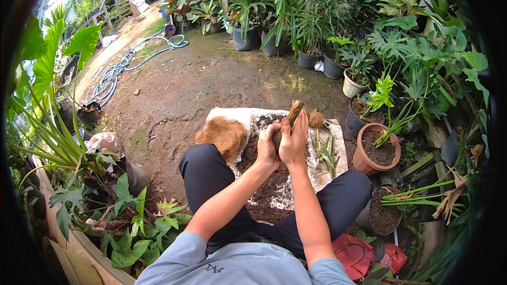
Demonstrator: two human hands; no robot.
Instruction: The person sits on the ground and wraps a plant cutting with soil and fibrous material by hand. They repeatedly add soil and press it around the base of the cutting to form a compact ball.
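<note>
My left hand (pixel 269 145) and my right hand (pixel 293 139) are cupped against each other around a dark clump of soil (pixel 277 138). A thick green-brown plant piece (pixel 295 112) sticks up above my fingers; its lower end is hidden by my hands. Below them, loose dark soil (pixel 259 190) is spread over a white sack (pixel 340 142). To the left lies a heap of brown coconut fibre (pixel 223 136). Just right of my right hand sits a small fibre-wrapped ball (pixel 316 119), with cut green leaf pieces (pixel 328 156) nearer to me.
My bent knees flank the sack. A terracotta-coloured pot (pixel 370 166) and a black pot (pixel 382 217) stand close on the right, a red bag (pixel 354 255) below them. A blue hose (pixel 115 71) lies coiled at far left. Potted plants (pixel 247 37) line the back; leafy plants crowd the left.
</note>
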